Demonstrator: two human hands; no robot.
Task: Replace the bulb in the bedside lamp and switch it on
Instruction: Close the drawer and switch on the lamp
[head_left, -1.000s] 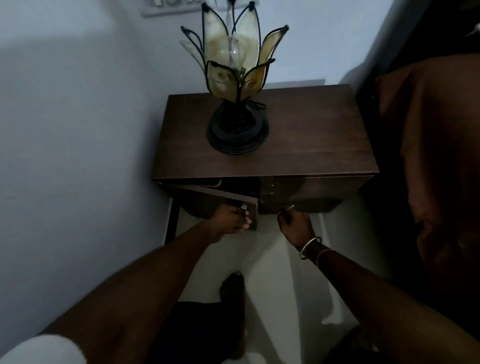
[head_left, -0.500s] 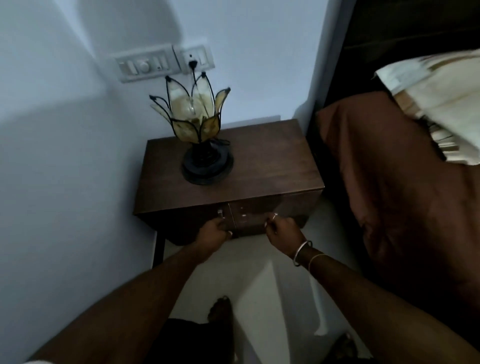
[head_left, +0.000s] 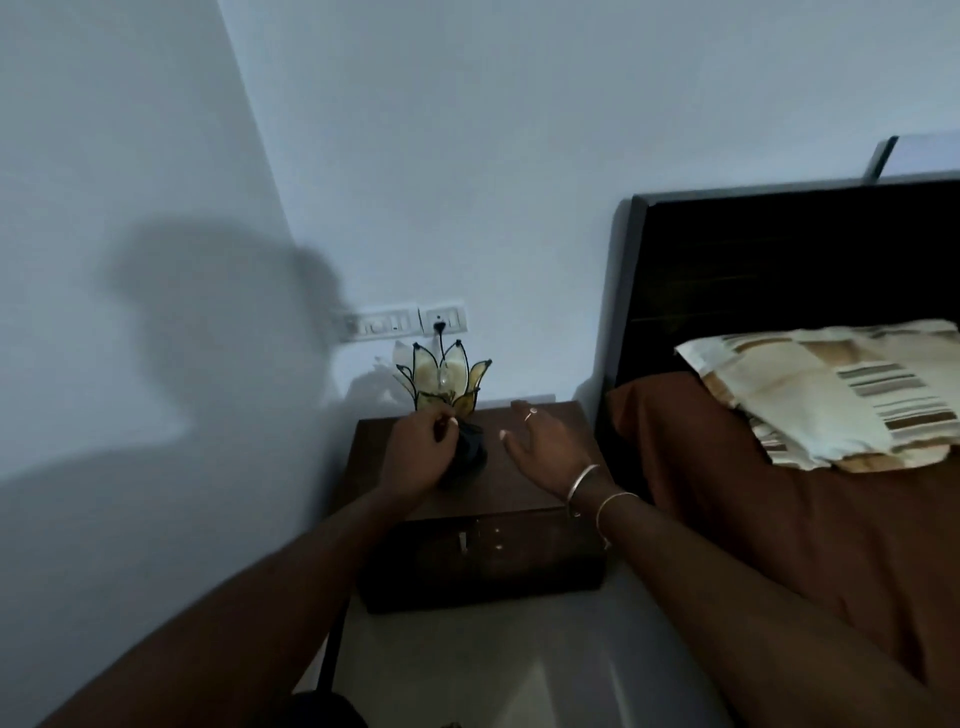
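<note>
While one lamp (head_left: 444, 387) stands, two hands (head_left: 415, 457) hover.

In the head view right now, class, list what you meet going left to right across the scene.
Shadow on the wall → left hand → lamp → right hand → headboard → striped pillow.

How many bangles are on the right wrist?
2, both on the right wrist: one bangle nearer the right hand, the other bangle just behind it up the forearm. None shows on the left.
</note>
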